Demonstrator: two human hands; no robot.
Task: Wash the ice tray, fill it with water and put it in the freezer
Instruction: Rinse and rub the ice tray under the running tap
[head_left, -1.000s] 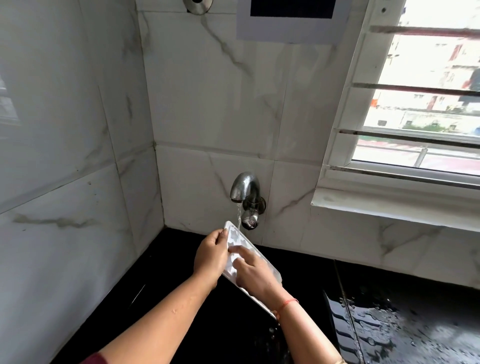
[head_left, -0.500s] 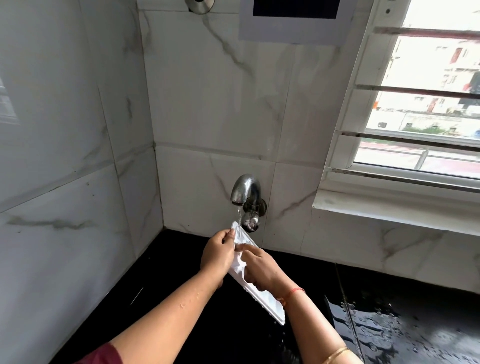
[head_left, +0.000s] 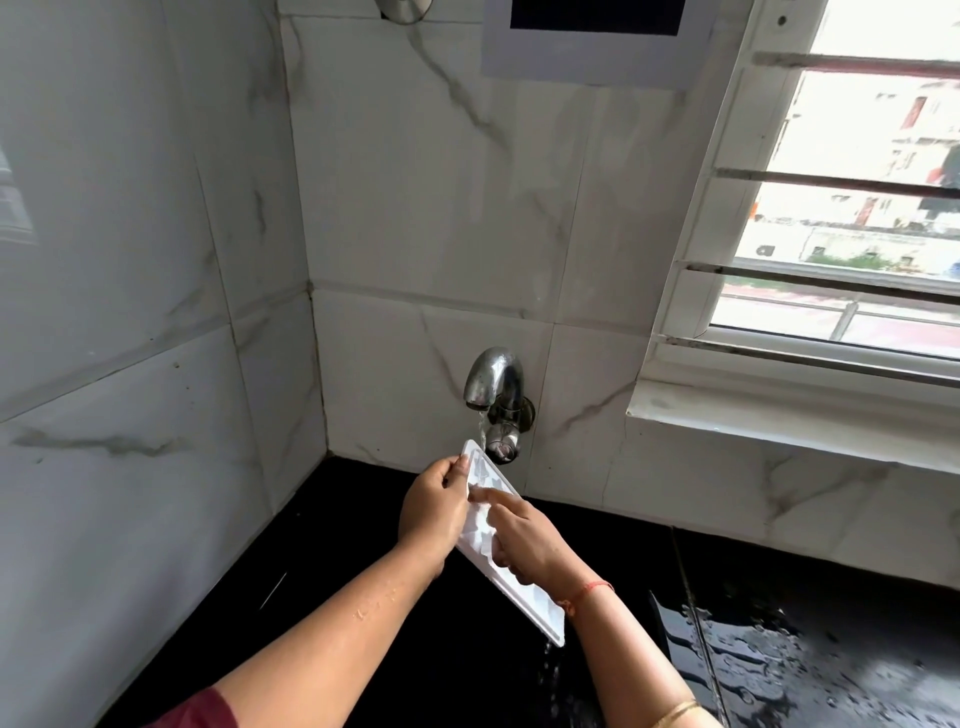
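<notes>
my left hand (head_left: 431, 512) grips the ice tray's (head_left: 524, 587) upper edge, tilted under the running tap (head_left: 493, 384). my right hand (head_left: 530, 540) rests on its cells, forefinger extended. water drips off its lower corner.

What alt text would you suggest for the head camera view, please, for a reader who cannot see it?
A person's left hand grips a white ice tray, tilted under a running wall tap, while the right hand presses a fingertip on its compartments. Water drips off the tray's low end into a black sink beside a barred window.
</notes>
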